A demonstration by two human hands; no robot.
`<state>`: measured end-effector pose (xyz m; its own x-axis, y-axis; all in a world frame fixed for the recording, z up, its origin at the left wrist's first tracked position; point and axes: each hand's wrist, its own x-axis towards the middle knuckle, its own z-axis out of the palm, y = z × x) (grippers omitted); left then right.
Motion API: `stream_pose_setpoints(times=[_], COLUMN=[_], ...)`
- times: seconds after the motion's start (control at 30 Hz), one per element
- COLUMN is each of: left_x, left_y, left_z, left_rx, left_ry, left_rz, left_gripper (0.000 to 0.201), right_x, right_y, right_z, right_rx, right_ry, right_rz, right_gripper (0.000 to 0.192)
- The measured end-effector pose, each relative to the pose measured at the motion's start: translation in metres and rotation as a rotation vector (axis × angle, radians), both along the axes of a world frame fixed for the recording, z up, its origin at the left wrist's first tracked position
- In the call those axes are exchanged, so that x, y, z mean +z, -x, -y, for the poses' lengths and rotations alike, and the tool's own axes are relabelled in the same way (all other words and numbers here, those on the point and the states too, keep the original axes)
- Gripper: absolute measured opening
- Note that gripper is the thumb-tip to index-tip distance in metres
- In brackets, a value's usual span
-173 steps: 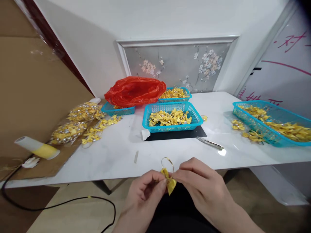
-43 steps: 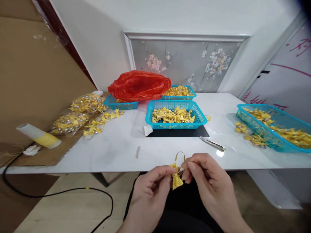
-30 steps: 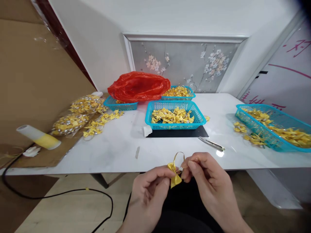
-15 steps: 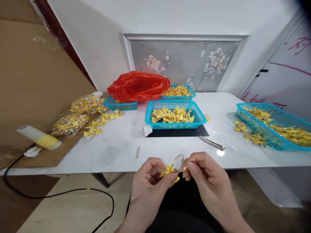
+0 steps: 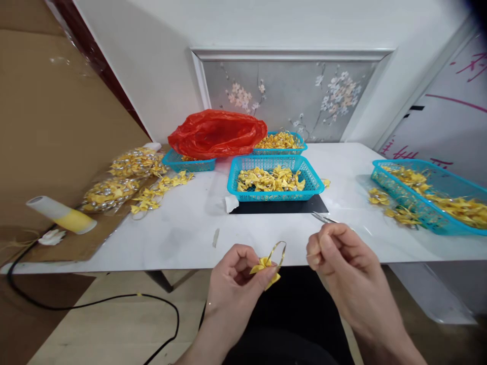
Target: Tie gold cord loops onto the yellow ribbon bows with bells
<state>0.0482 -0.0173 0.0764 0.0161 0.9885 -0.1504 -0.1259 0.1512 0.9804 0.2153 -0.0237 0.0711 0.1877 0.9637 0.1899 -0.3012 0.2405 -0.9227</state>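
My left hand (image 5: 238, 276) pinches a small yellow ribbon bow (image 5: 265, 265) with a thin gold loop standing up from it, just below the front edge of the white table (image 5: 182, 228). Off to the right of the bow, my right hand (image 5: 340, 258) is apart from it, fingers curled together; nothing visible is in them. A metal tool (image 5: 321, 218) lies on the table just behind that hand, partly hidden by it.
A blue basket (image 5: 274, 196) of yellow bows sits mid-table on a black mat (image 5: 277, 207). More blue baskets stand at right (image 5: 429, 223) and at the back (image 5: 279, 150). A red plastic bag (image 5: 216, 133), bagged bows (image 5: 122, 177), a yellow-white roll (image 5: 61, 215) and a floor cable (image 5: 95, 304) are at left.
My right hand has let go of the bow and moved right and slightly up. The left hand has turned the bow flatter and keeps hold of it.
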Motion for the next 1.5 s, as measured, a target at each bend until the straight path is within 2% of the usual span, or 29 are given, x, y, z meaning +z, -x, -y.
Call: stream_pose_setpoints(times=[0.13, 0.23, 0.37, 0.5, 0.6, 0.73, 0.87, 1.0, 1.03, 1.1, 1.17, 1.23, 1.37, 1.5], left_x=[-0.007, -0.011, -0.017, -0.023, -0.020, -0.011, -0.007, -0.008, -0.008, -0.008, -0.008, -0.008, -0.012, -0.012], left_y=[0.001, 0.000, -0.003, -0.003, -0.005, -0.009, -0.015, -0.017, -0.017, -0.016, -0.015, -0.012, -0.008, -0.011], left_z=[-0.004, -0.008, -0.017, -0.026, -0.031, -0.037, -0.042, -0.044, -0.043, -0.041, -0.038, -0.035, -0.031, -0.030], left_rx=[0.003, 0.000, -0.028, -0.071, -0.102, -0.077, -0.015, 0.022, 0.028, 0.035, 0.050, 0.053, 0.061, 0.141], left_ry=[0.006, 0.002, 0.018, 0.073, 0.093, 0.077, 0.044, -0.027, -0.051, -0.112, -0.185, -0.267, -0.353, -0.308], left_rz=[-0.018, -0.026, -0.029, -0.055, -0.077, -0.083, -0.087, -0.180, -0.217, -0.314, -0.437, -0.552, -0.666, -0.633], left_gripper=[0.029, 0.028, 0.015, 0.010, 0.013, 0.019, 0.022, 0.021, 0.022, 0.023, 0.025, 0.025, 0.027, 0.029], right_x=[0.004, -0.001, -0.018, -0.040, -0.052, -0.063, -0.065, -0.051, -0.046, -0.037, -0.031, -0.030, -0.033, -0.036], right_y=[-0.011, -0.018, -0.036, -0.072, -0.100, -0.123, -0.122, -0.093, -0.082, -0.059, -0.038, -0.023, -0.011, -0.010], right_z=[-0.006, -0.016, -0.038, -0.057, -0.065, -0.071, -0.071, -0.048, -0.039, -0.021, -0.008, -0.003, -0.007, -0.010], right_rx=[-0.049, -0.100, -0.122, -0.306, -0.411, -0.418, -0.402, -0.344, -0.300, -0.058, 0.142, 0.217, 0.136, 0.065], right_ry=[-0.005, -0.006, 0.062, 0.153, 0.190, 0.227, 0.228, 0.108, 0.062, 0.052, 0.040, -0.004, -0.011, -0.020], right_rz=[0.056, 0.314, 0.672, 0.945, 1.157, 1.320, 1.352, 1.272, 1.224, 0.997, 0.891, 0.845, 0.799, 0.807], right_gripper=[0.018, 0.019, 0.021, 0.026, 0.032, 0.033, 0.027, 0.024, 0.020, 0.015, 0.020, 0.026, 0.031, 0.027])
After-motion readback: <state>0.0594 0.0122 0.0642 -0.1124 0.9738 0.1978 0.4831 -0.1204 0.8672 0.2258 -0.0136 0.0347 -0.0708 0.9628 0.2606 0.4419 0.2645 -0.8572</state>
